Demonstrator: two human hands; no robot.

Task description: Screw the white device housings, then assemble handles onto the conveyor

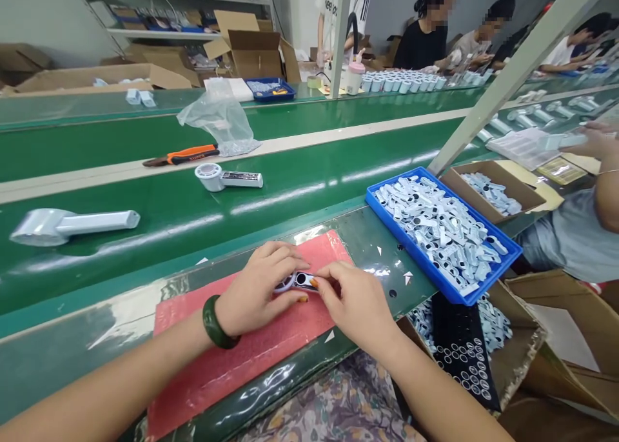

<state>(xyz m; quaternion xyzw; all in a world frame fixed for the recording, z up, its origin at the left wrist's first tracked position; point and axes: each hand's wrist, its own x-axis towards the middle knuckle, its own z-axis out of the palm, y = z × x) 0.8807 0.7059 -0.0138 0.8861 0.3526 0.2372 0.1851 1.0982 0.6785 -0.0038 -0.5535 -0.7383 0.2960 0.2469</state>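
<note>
My left hand [268, 284] lies closed around the round head of a pale plastic device [285, 283] on a red mat [213, 371]. At its handle, my right hand [355, 303] pinches a light plastic cover piece with a black round spot [302, 279], thumb and forefinger pressed on its end. Whether this piece is seated in the handle I cannot tell. Fingers hide much of the device. To the right stands a blue tray [387, 226] heaped with similar small cover pieces [435, 226].
On the green conveyor belt [300, 171] lie two round-headed handled devices, one with its handle open [229, 176] and one smooth [72, 226], plus orange-handled pliers [186, 155] and a plastic bag [220, 122]. A slanted post [507, 80] rises behind the tray. Co-workers sit beyond and at right.
</note>
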